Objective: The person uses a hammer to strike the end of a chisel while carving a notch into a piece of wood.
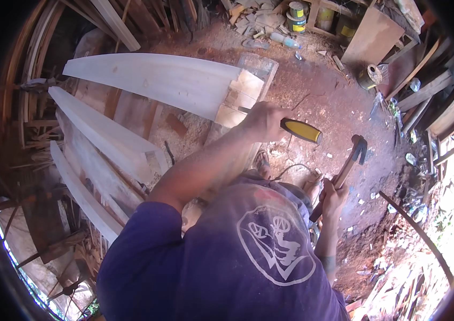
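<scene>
Across the right end of a long, pale, tapering wooden board point(149, 80), your left hand point(267, 120) is grasping a slim, yellow-and-black-handled chisel point(303, 131), its grey blade pointing over the wood, though whether the tip is touching you cannot tell; your right hand point(334, 195) is clenching a brown-handled, dark-headed hammer point(346, 167), raised beside you and well apart from the chisel; you are probably handling a light, stiff chisel whose smooth grip could be slipping under sweat, so the shank just ahead of the handle, where your fist is closing, is offering firm hold; the hammer is likely feeling head-heavy, its lower handle suiting your palm; the board is looking stiff, weighty and dry, its thin edges perhaps splintering easily.
</scene>
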The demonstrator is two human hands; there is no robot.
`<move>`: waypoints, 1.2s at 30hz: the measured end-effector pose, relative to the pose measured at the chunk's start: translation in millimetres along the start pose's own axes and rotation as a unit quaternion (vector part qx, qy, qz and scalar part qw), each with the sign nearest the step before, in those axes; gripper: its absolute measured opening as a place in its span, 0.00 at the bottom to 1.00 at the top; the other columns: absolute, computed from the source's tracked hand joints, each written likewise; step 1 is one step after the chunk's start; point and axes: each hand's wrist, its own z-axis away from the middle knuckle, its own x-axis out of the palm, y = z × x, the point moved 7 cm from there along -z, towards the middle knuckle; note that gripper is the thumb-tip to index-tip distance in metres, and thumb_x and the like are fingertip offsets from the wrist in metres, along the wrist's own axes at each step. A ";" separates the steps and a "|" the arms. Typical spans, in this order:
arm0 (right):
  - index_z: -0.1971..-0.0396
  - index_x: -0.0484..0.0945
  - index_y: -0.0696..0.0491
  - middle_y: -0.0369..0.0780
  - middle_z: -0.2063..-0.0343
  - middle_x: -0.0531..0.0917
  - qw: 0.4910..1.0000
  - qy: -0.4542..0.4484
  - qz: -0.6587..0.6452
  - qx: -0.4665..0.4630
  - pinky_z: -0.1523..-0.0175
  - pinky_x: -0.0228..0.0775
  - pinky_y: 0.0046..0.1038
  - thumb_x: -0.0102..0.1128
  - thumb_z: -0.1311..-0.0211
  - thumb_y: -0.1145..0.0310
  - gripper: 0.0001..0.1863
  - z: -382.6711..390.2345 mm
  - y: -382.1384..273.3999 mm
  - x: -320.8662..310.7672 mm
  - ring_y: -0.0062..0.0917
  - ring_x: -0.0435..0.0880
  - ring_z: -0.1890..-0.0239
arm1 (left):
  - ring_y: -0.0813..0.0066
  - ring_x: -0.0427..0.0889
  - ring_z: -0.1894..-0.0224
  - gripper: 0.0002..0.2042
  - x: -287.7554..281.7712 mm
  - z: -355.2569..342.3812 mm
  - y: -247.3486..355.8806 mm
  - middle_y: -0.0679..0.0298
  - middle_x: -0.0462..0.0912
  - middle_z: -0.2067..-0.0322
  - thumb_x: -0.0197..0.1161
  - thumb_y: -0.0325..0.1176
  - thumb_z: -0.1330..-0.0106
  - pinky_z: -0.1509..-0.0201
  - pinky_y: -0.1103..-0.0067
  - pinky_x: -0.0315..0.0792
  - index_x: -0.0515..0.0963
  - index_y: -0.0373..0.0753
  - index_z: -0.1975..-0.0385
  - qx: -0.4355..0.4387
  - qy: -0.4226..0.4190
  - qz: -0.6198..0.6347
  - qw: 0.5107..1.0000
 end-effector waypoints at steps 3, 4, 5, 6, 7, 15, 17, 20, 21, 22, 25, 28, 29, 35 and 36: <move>0.74 0.68 0.52 0.32 0.88 0.69 1.000 0.003 -0.024 0.019 0.85 0.56 0.21 0.62 0.40 0.74 0.10 2.6 -2.1 4.4 0.15 0.65 0.90 | 0.52 0.83 0.72 0.04 -6.4 6.8 -16.0 0.55 0.82 0.79 0.66 0.29 0.50 0.66 0.62 0.76 0.82 0.42 0.73 -0.011 0.032 -0.035 0.999; 0.74 0.68 0.52 0.32 0.88 0.69 1.000 0.002 -0.025 0.019 0.85 0.56 0.21 0.62 0.40 0.74 0.10 2.5 -1.8 4.1 0.15 0.65 0.90 | 0.52 0.83 0.72 0.04 -6.0 6.7 -17.0 0.55 0.82 0.79 0.66 0.29 0.50 0.66 0.62 0.76 0.82 0.42 0.73 -0.011 0.032 -0.036 0.999; 0.75 0.68 0.52 0.32 0.88 0.69 0.999 0.011 -0.029 0.030 0.85 0.56 0.21 0.62 0.40 0.74 0.10 3.1 0.6 2.4 0.15 0.65 0.90 | 0.52 0.83 0.72 0.04 -4.1 7.5 -19.6 0.55 0.82 0.78 0.66 0.29 0.50 0.66 0.62 0.76 0.82 0.42 0.73 -0.017 0.028 -0.045 0.998; 0.75 0.68 0.51 0.31 0.88 0.69 0.998 0.021 -0.033 0.041 0.85 0.56 0.21 0.62 0.41 0.74 0.10 3.4 2.2 -0.2 0.15 0.65 0.90 | 0.52 0.84 0.72 0.04 -2.6 7.1 -20.7 0.55 0.82 0.78 0.66 0.29 0.49 0.65 0.62 0.76 0.82 0.43 0.73 -0.022 0.025 -0.052 0.998; 0.75 0.68 0.51 0.31 0.88 0.69 0.998 0.020 -0.032 0.040 0.85 0.56 0.21 0.62 0.41 0.74 0.10 3.5 0.4 -0.8 0.15 0.65 0.90 | 0.52 0.84 0.72 0.04 -2.3 6.6 -21.1 0.55 0.82 0.78 0.66 0.29 0.49 0.65 0.62 0.76 0.82 0.43 0.73 -0.022 0.026 -0.052 0.998; 0.74 0.69 0.51 0.31 0.88 0.69 0.999 0.025 -0.013 0.025 0.86 0.55 0.20 0.62 0.39 0.72 0.09 3.3 -8.0 -5.6 0.14 0.64 0.90 | 0.52 0.84 0.72 0.05 2.3 4.1 -23.9 0.55 0.83 0.78 0.67 0.30 0.49 0.64 0.62 0.76 0.83 0.42 0.72 -0.008 0.001 -0.054 0.999; 0.72 0.71 0.51 0.32 0.88 0.69 0.998 0.042 -0.023 -0.043 0.86 0.56 0.19 0.62 0.38 0.70 0.08 -0.3 -12.7 -24.0 0.14 0.64 0.90 | 0.52 0.84 0.72 0.05 2.7 3.0 -23.8 0.55 0.83 0.78 0.67 0.30 0.48 0.64 0.62 0.76 0.83 0.42 0.72 -0.008 -0.003 -0.059 0.998; 0.70 0.69 0.51 0.32 0.87 0.70 0.960 0.145 -0.084 -0.226 0.87 0.57 0.17 0.58 0.32 0.64 0.10 10.6 -55.1 -46.1 0.13 0.64 0.88 | 0.53 0.84 0.72 0.05 2.0 7.0 -26.4 0.55 0.83 0.78 0.66 0.30 0.48 0.64 0.63 0.76 0.83 0.42 0.71 -0.020 -0.022 -0.059 0.998; 0.71 0.68 0.51 0.33 0.87 0.70 0.941 0.167 -0.132 -0.264 0.86 0.58 0.18 0.57 0.31 0.64 0.11 17.5 -69.4 -45.2 0.13 0.64 0.88 | 0.53 0.84 0.72 0.05 3.9 3.8 -25.2 0.56 0.83 0.78 0.66 0.30 0.48 0.63 0.63 0.77 0.83 0.42 0.71 -0.020 -0.034 -0.051 0.998; 0.72 0.66 0.51 0.33 0.86 0.71 0.917 0.188 -0.180 -0.302 0.85 0.59 0.19 0.56 0.30 0.64 0.12 25.5 -79.9 -43.8 0.14 0.64 0.88 | 0.53 0.84 0.72 0.05 4.2 2.7 -23.2 0.56 0.83 0.78 0.66 0.30 0.48 0.63 0.63 0.77 0.83 0.42 0.71 -0.019 -0.033 -0.050 0.998; 0.67 0.68 0.54 0.34 0.84 0.73 0.953 0.108 -0.133 -0.249 0.79 0.62 0.21 0.54 0.36 0.72 0.04 19.4 -25.3 0.8 0.15 0.68 0.83 | 0.53 0.84 0.72 0.03 6.4 -2.8 -19.2 0.56 0.83 0.79 0.66 0.31 0.46 0.62 0.62 0.76 0.82 0.42 0.73 -0.035 -0.049 -0.063 0.996; 0.68 0.71 0.55 0.33 0.84 0.72 0.967 -0.068 0.174 -0.174 0.79 0.59 0.20 0.56 0.39 0.77 0.03 19.9 -22.7 66.5 0.15 0.66 0.84 | 0.53 0.85 0.68 0.11 9.4 -0.8 -25.3 0.54 0.84 0.75 0.67 0.34 0.51 0.60 0.61 0.79 0.83 0.43 0.66 -0.051 -0.083 -0.108 0.989; 0.72 0.70 0.53 0.33 0.86 0.69 0.977 -0.048 0.138 -0.156 0.80 0.62 0.24 0.56 0.39 0.76 0.05 12.4 -4.7 51.8 0.17 0.66 0.86 | 0.53 0.85 0.68 0.11 11.9 2.6 -26.3 0.54 0.84 0.75 0.67 0.34 0.51 0.60 0.61 0.79 0.83 0.44 0.66 -0.055 -0.105 -0.123 0.985; 0.76 0.65 0.50 0.33 0.86 0.71 0.933 0.185 -0.183 -0.249 0.84 0.59 0.19 0.54 0.37 0.74 0.10 19.1 -70.3 -53.1 0.13 0.66 0.87 | 0.53 0.86 0.69 0.11 10.0 6.4 -32.6 0.55 0.85 0.75 0.67 0.34 0.51 0.60 0.61 0.79 0.85 0.44 0.66 -0.049 -0.110 -0.128 0.984; 0.76 0.65 0.51 0.33 0.86 0.71 0.909 0.192 -0.250 -0.273 0.83 0.61 0.19 0.53 0.36 0.74 0.10 21.1 -71.1 -58.1 0.13 0.68 0.86 | 0.53 0.85 0.68 0.08 8.8 5.2 -30.5 0.55 0.83 0.76 0.66 0.33 0.50 0.61 0.61 0.77 0.82 0.43 0.69 -0.051 -0.101 -0.117 0.987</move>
